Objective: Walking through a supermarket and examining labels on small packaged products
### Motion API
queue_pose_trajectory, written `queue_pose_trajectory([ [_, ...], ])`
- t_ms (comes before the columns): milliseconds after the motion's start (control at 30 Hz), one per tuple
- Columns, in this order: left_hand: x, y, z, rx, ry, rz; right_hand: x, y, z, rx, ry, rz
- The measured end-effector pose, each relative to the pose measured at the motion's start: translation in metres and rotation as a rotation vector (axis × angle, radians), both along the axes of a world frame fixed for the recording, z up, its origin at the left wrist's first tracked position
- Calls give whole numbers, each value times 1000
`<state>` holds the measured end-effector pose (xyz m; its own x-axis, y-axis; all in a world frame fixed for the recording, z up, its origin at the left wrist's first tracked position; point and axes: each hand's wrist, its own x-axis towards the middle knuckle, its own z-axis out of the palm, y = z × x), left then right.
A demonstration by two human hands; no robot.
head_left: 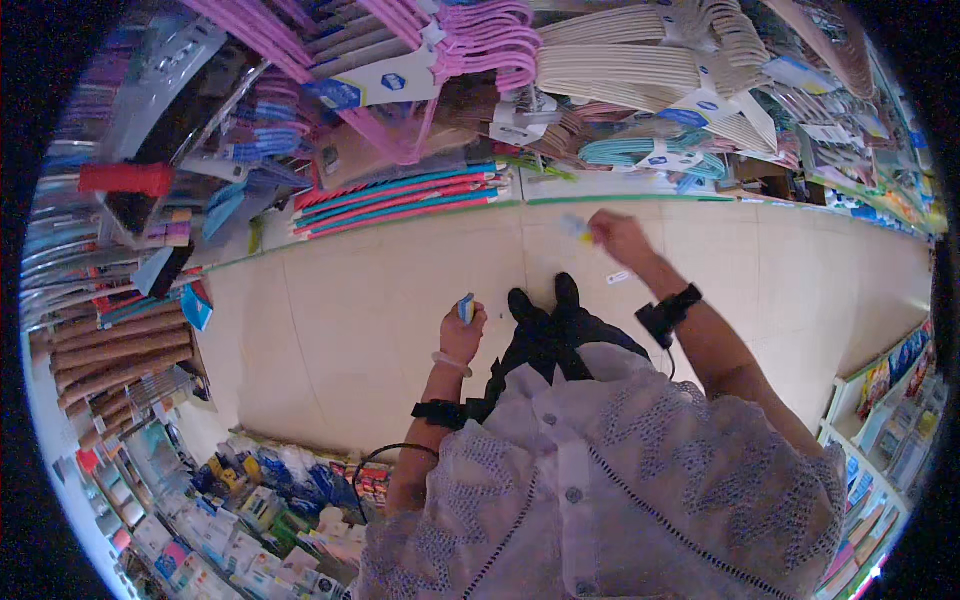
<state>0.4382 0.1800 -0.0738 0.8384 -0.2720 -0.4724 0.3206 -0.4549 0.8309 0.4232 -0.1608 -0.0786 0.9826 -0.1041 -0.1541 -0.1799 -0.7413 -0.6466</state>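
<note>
And here's the left hand (461, 335), out over the tiled floor (350, 330), its grip clamped on a small blue item (467, 309) that pokes up past the curled fingers. A pale bracelet (452, 365) circles that wrist, a black band (438, 412) farther up the forearm. Over to the right hand (622, 238): blurred, this one, but the grip looks together on a pale blue and yellow piece (575, 226), too smeared to make out, showing near the front edge of the shelf (620, 199). Dark shoes (567, 291) stand on the floor between the two hands, and a white label (618, 277) lies close to the right forearm. Up on the rack, pink hangers (490, 45) bunch left of cream hangers (620, 75), with turquoise hangers (640, 155) below. Red and teal rods (400, 200) line the shelf's front edge at left, while brown rolls (120, 357) stack by the floor's left edge.
</note>
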Motion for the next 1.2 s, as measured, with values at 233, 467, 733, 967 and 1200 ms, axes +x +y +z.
queue_pose_trajectory([
  [233, -1, 14, -4, 49, 75, -4, 66, -34, 58, 10, -320, -200],
  [467, -10, 19, -24, 24, 32, 28, 124, -23, 45, -114, -474, -168],
  [733, -17, 40, -35, 8, 104, 72, 151, -25, 47, -191, -523, -138],
  [967, -20, 44, -39, -19, 116, 148, 156, -17, 42, -311, -560, -121],
  [1200, -9, 42, -35, 5, 57, 72, 155, -22, 28, -380, -486, -121],
])
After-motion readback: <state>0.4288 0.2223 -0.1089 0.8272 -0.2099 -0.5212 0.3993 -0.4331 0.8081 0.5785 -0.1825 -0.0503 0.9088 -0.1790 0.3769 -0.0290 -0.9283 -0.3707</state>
